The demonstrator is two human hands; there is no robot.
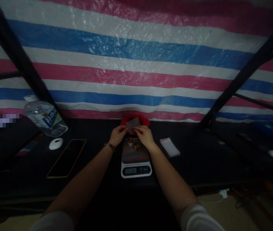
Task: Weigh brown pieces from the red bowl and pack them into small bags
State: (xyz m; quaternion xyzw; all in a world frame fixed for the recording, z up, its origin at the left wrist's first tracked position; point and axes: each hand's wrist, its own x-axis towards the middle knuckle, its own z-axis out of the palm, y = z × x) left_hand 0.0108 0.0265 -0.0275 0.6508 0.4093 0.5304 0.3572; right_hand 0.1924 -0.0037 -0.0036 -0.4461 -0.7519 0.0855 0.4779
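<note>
Between both hands is a small clear plastic bag [133, 123], held above the far end of a kitchen scale. My left hand [117, 135] pinches its left side, with a beaded bracelet on the wrist. My right hand [145, 135] pinches the bag's right side, fingers closed. Behind the bag sits a red bowl [146, 121], partly covered by it. The digital scale [136, 157] has a dark plate and a white front with a display too dim to read. On its plate lie a small metal cup [130, 141] and several small brass-coloured pieces [136, 147].
To the right lies a stack of small clear bags [170, 147]. On the left are a phone [66, 158], a white mouse [56, 143] and a large plastic bottle [45, 116]. Dark metal posts [237, 77] flank a striped plastic sheet [136, 70] behind the black table [199, 166].
</note>
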